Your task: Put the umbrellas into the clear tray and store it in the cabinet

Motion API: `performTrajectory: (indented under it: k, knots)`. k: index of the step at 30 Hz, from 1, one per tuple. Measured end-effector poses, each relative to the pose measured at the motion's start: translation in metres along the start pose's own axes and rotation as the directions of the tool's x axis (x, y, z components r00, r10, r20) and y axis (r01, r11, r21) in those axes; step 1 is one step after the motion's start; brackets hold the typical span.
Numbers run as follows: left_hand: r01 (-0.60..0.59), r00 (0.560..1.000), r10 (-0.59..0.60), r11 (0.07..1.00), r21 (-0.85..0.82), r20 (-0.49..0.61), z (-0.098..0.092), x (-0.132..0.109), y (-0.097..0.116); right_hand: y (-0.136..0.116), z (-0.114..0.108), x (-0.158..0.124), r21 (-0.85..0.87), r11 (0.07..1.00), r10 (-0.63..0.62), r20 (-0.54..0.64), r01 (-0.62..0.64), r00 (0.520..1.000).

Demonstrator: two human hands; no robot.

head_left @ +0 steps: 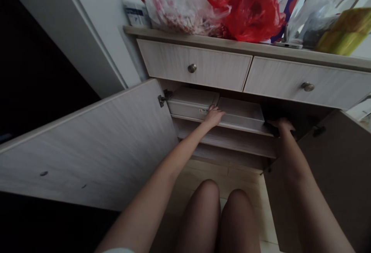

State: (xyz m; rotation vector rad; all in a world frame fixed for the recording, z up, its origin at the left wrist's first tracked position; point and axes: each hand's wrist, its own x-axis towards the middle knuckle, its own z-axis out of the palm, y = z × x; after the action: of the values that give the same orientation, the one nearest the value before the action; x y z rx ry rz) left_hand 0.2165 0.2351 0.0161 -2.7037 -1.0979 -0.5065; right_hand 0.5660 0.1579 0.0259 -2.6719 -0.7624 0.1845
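Dim room; pale tile floor (203, 170) under the knees (207, 191), cabinet doors (95, 145) open each side. Grey box (242, 113) lies on top shelf (185, 118) btw. both hands, long axis left-right. Left hand (214, 114) flat on its left end, fingers loose; right hand (280, 124) at right end, grip hidden in shadow. Above: drawers (203, 61), red bag (246, 5).

The right hand (280, 124) reaches into the dark right side of the cabinet (301, 114); its fingers, and whatever they touch, are lost in shadow. The label (203, 110) on the left box (189, 104) is too small to read. The top edge cuts off the red bag (246, 5) and the clear bags (179, 5). The right door (333, 175) runs off frame.
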Motion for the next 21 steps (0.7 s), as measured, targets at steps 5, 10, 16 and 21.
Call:
performTrajectory:
  k: [5, 10, 16, 21]
  knots:
    - [0.009, 1.0, -0.009, 1.0, -0.011, 0.014, -0.002, 0.0, 0.0, -0.012, 0.02, 0.002, -0.01, 0.995, 0.101, -0.038, -0.102, 0.994]
    - [0.009, 0.999, -0.009, 1.0, -0.023, 0.039, -0.002, -0.001, 0.001, -0.008, 0.025, -0.008, 0.075, 0.997, 0.025, -0.121, -0.016, 0.992]
    - [0.024, 0.997, -0.019, 0.998, -0.06, 0.077, -0.006, 0.002, 0.001, 0.013, 0.03, -0.034, 0.003, 0.953, -0.304, -0.006, 0.304, 0.953]
    - [-0.053, 0.964, 0.001, 0.98, -0.192, -0.264, -0.02, -0.025, 0.011, 0.052, 0.009, -0.087, 0.349, 0.774, -0.411, -0.359, 0.529, 0.838]
